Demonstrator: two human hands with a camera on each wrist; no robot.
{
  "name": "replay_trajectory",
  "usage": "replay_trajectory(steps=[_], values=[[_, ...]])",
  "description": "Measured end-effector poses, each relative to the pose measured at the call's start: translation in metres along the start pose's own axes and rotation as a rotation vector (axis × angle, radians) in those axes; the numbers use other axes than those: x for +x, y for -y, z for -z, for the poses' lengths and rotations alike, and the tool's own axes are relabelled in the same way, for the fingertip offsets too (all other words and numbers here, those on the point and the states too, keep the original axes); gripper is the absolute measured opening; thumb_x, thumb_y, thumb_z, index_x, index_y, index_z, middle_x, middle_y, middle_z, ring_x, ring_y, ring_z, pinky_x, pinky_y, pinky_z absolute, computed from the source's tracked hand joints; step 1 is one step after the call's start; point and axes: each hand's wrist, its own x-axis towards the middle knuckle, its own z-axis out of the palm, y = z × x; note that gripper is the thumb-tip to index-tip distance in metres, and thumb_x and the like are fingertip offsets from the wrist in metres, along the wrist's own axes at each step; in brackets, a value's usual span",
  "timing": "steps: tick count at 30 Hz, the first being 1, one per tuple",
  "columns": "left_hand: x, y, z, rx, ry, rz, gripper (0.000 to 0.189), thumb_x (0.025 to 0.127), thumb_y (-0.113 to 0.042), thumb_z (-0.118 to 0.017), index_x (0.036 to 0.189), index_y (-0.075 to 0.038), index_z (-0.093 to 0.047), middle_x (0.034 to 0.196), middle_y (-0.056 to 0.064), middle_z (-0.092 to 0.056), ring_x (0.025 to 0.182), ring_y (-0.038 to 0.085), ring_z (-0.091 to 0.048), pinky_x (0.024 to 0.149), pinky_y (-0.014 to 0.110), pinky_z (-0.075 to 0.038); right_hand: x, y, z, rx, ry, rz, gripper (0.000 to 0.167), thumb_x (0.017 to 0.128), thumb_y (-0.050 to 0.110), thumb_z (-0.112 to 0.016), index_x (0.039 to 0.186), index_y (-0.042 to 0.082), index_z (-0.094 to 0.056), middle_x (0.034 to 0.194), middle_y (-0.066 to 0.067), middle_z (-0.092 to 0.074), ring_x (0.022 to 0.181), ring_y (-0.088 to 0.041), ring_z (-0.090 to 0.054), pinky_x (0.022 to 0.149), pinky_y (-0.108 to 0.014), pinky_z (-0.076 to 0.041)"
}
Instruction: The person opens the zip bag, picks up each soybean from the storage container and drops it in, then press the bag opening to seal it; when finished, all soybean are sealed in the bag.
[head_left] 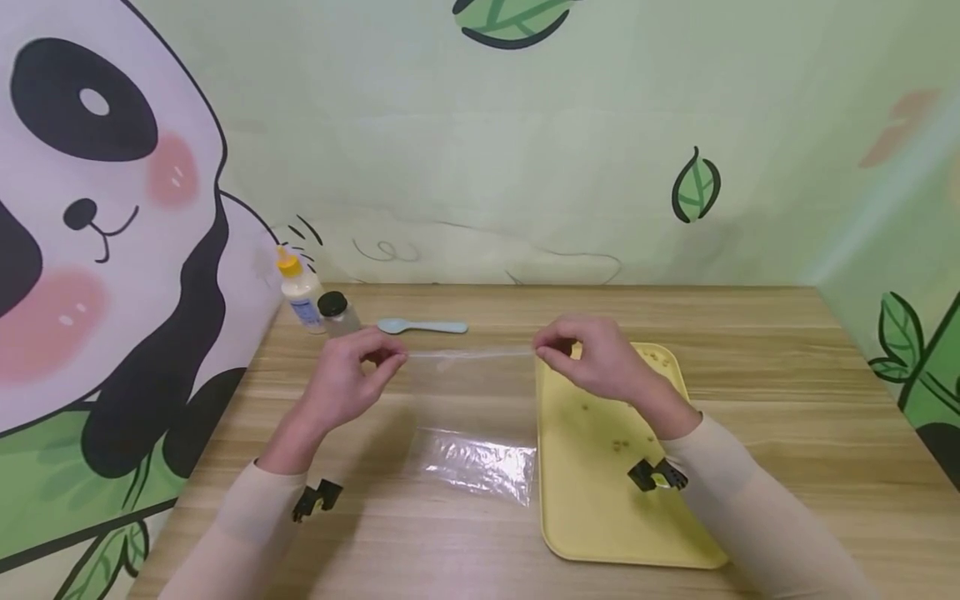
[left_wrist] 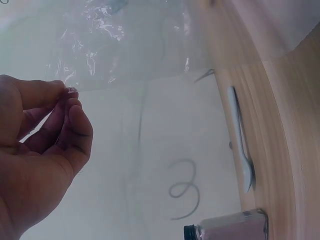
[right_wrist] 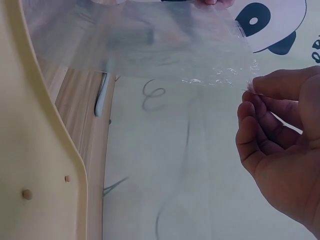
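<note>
A clear plastic bag (head_left: 476, 400) hangs stretched between both hands above the table, its lower part creased and shiny. My left hand (head_left: 354, 375) pinches one upper corner between thumb and forefinger. At the opposite upper corner, my right hand (head_left: 596, 358) pinches the film the same way, over the left edge of the yellow tray (head_left: 585, 508). In the left wrist view the bag (left_wrist: 130, 40) spreads away from the left hand (left_wrist: 45, 135). From the right wrist, the bag (right_wrist: 165, 45) looks see-through, and the right hand (right_wrist: 282, 125) grips its corner.
Small tan pieces (head_left: 619, 446) lie scattered on the tray. Toward the back left stand a white bottle with a yellow cap (head_left: 302, 296) and a clear jar with a black lid (head_left: 339, 315). A light blue spoon (head_left: 423, 327) lies beside them. A painted wall (head_left: 465, 167) rises behind the table.
</note>
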Motion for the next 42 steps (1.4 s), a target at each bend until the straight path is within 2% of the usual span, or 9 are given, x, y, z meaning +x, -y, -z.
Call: replay_trajectory(steps=[8,16,23,29,36,42], values=[[-0.001,-0.004,-0.001,-0.006,-0.009,0.022,0.011,0.082,0.003,-0.073,0.085,-0.007,-0.070,0.078,0.001,-0.068,0.069,0.009,-0.061,0.062,0.023,-0.056,0.003,0.005,-0.002,0.038,0.042,0.018,0.008,0.089,0.012,-0.069,0.095,0.008,-0.074,0.084,0.003,-0.069,0.074,-0.008,-0.058,0.066,-0.030,-0.054],[-0.001,-0.004,-0.002,-0.014,-0.012,0.028,0.011,0.083,0.002,-0.073,0.085,-0.008,-0.070,0.079,0.001,-0.068,0.069,0.009,-0.061,0.062,0.023,-0.056,0.012,0.009,-0.008,0.075,0.033,0.009,0.009,0.089,0.016,-0.070,0.095,0.010,-0.075,0.082,0.005,-0.068,0.074,-0.009,-0.058,0.067,-0.032,-0.054],[-0.002,-0.005,-0.002,-0.012,-0.008,0.036,0.011,0.083,0.002,-0.073,0.085,-0.008,-0.070,0.080,0.001,-0.067,0.071,0.009,-0.061,0.063,0.023,-0.056,0.021,0.015,-0.013,0.082,0.065,0.022,0.009,0.090,0.017,-0.070,0.094,0.010,-0.075,0.082,0.005,-0.068,0.074,-0.008,-0.058,0.068,-0.025,-0.052],[-0.004,-0.005,-0.003,-0.010,-0.003,0.035,0.011,0.083,0.002,-0.073,0.086,-0.008,-0.070,0.080,0.001,-0.068,0.070,0.009,-0.061,0.063,0.023,-0.056,0.027,0.020,-0.016,0.100,0.081,0.028,0.010,0.089,0.015,-0.070,0.094,0.007,-0.075,0.084,0.002,-0.071,0.075,-0.009,-0.060,0.069,-0.024,-0.054],[-0.004,-0.006,-0.003,-0.002,0.003,0.034,0.010,0.083,0.001,-0.073,0.086,-0.008,-0.070,0.080,0.001,-0.068,0.071,0.009,-0.061,0.063,0.022,-0.056,0.034,0.020,-0.018,0.093,0.115,0.032,0.011,0.089,0.016,-0.070,0.093,0.007,-0.075,0.086,0.001,-0.072,0.073,-0.009,-0.059,0.068,-0.028,-0.055],[-0.003,-0.008,-0.004,-0.005,0.014,0.043,0.008,0.084,0.000,-0.073,0.085,-0.008,-0.071,0.080,0.001,-0.068,0.071,0.009,-0.062,0.063,0.023,-0.056,0.038,0.019,-0.020,0.073,0.163,0.013,0.011,0.090,0.018,-0.069,0.093,0.009,-0.075,0.086,0.002,-0.071,0.071,-0.008,-0.058,0.065,-0.024,-0.053]])
